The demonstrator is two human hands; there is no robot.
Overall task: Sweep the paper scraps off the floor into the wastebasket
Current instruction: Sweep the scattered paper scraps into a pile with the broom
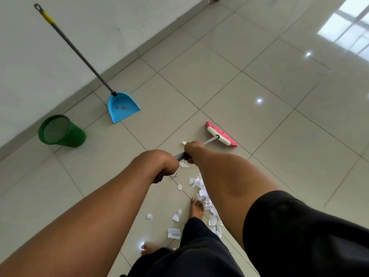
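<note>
Both hands grip the grey handle of a broom. My left hand holds it nearer to me, my right hand further down the shaft. The broom's pink-bristled head rests on the floor beyond the hands. White paper scraps lie scattered on the tiles under my right forearm and around my bare feet. A green mesh wastebasket stands near the wall at the left. A blue dustpan with a long grey handle leans against the wall beside it.
A white wall with a grey skirting runs along the left and back. Glossy beige tiled floor stretches to the right. My bare feet stand among the scraps.
</note>
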